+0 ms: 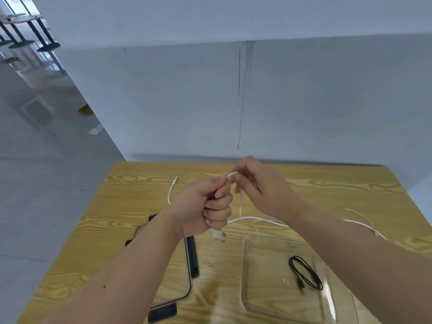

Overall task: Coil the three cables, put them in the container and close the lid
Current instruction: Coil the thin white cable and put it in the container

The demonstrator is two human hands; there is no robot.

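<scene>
My left hand is a fist around a white cable, whose plug end pokes out below the fist. My right hand pinches the same cable's loop just right of the left thumb; the cable drops from there and trails right across the table. A coiled black cable lies inside the clear container at the near right. Another white cable curves on the table behind my left wrist. A white cable stretch shows beyond my right forearm. The clear lid with black clips lies left of the container.
The wooden table meets a white partition wall at its far edge. Its left edge drops off to a grey floor, with black-legged furniture far off at the upper left.
</scene>
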